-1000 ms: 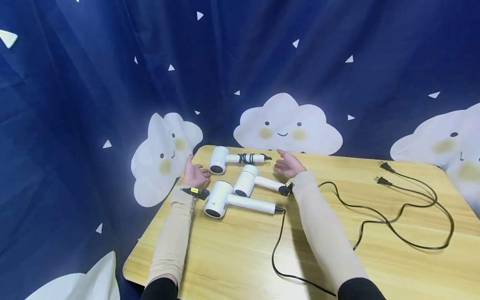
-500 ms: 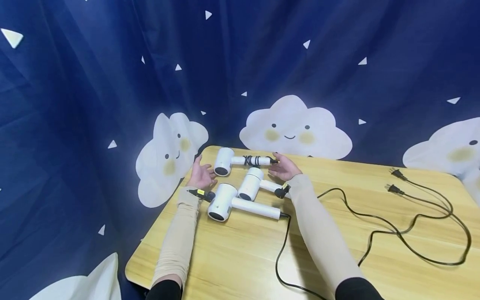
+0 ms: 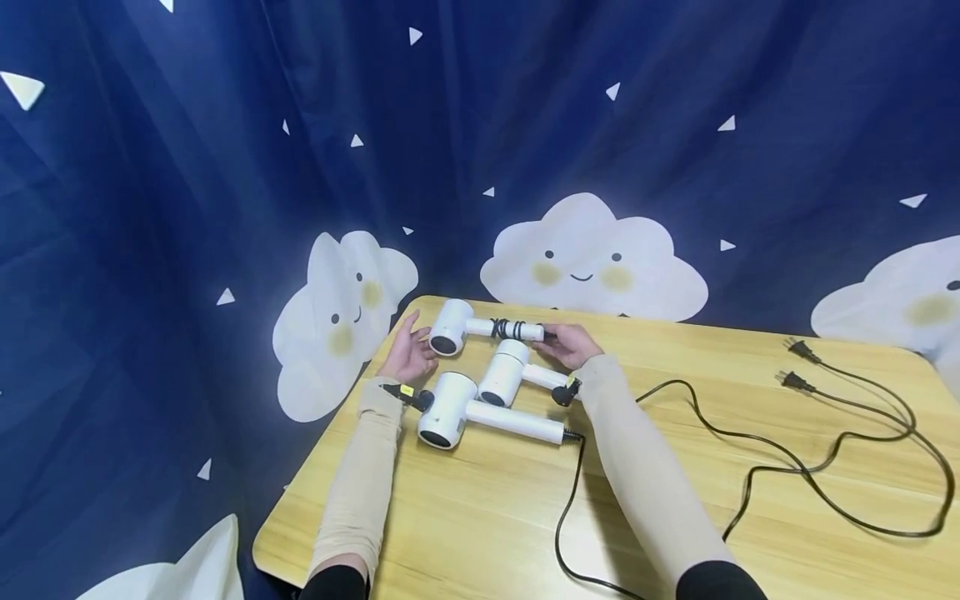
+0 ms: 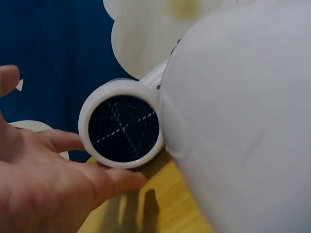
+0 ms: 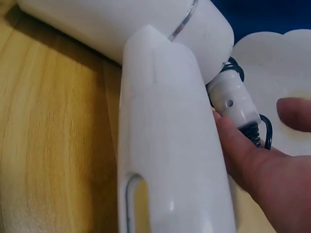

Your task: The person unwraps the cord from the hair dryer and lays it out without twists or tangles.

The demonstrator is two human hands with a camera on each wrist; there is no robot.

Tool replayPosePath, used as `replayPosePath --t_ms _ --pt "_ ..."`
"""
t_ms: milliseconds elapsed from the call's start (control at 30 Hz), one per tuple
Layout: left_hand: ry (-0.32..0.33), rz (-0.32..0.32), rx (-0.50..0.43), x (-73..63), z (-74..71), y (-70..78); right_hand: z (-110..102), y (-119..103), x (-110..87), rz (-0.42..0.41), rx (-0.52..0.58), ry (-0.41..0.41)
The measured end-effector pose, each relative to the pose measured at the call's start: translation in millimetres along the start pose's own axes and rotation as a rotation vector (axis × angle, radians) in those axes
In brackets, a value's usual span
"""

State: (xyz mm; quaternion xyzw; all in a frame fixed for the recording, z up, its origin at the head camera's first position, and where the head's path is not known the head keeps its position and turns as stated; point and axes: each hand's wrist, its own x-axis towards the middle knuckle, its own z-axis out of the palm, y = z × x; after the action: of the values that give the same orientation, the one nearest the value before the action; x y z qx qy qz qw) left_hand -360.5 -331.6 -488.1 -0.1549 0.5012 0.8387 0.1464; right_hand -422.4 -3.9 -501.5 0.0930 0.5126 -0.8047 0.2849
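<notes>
Three white hair dryers lie on the wooden table [image 3: 480,517]. My left hand [image 3: 409,354] is at the barrel of the farthest hair dryer [image 3: 452,327], whose dark round grille faces the left wrist camera. In that view, the left fingers [image 4: 116,182] extend under and beside the barrel, thumb apart. My right hand [image 3: 570,345] is at the handle end of the same dryer, where a black cord is wound. Its fingers [image 5: 238,145] reach along the handle's end, and the thumb stands off. The middle hair dryer [image 3: 504,372] and the nearest hair dryer [image 3: 447,411] lie between my forearms.
A black cord [image 3: 567,517] trails from the nearest dryer toward the front. Two plugs [image 3: 797,382] with looping cords lie on the right side of the table. A blue curtain [image 3: 480,108] with white clouds hangs behind the table's far edge.
My right hand has moved left to the farthest dryer's handle end. My left hand has come closer to its barrel. The view has shifted slightly; the dryers keep their places.
</notes>
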Motion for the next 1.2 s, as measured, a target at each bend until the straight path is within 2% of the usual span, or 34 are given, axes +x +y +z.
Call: replayPosePath --t_ms 200,367,467,633,833,1033,1200 --pt "-0.034 0.045 0.042 -2.7 0.7 -0.3 3 -4 -2.6 -0.053 -0.063 0.044" --pt "-0.058 0.078 0.02 -10.4 4.0 -0.4 10 -8 -7.7 -0.131 -0.031 0.064" --pt "-0.079 0.087 0.003 -14.8 9.3 2.1 11 -13 -11.6 -0.15 -0.001 0.092" --pt "-0.077 0.106 -0.008 -23.3 19.9 8.6 13 -22 -19.9 -0.166 0.019 0.118" --pt "-0.114 0.129 0.053 -33.5 35.0 13.4 11 -37 -38.7 -0.202 0.0 0.124" --pt "-0.173 0.13 0.073 -39.9 53.7 10.1 0 -51 -59.2 -0.194 0.038 0.114" --pt "-0.198 0.135 0.082 -44.5 70.0 3.8 -13 -60 -77.7 -0.184 0.0 0.068"
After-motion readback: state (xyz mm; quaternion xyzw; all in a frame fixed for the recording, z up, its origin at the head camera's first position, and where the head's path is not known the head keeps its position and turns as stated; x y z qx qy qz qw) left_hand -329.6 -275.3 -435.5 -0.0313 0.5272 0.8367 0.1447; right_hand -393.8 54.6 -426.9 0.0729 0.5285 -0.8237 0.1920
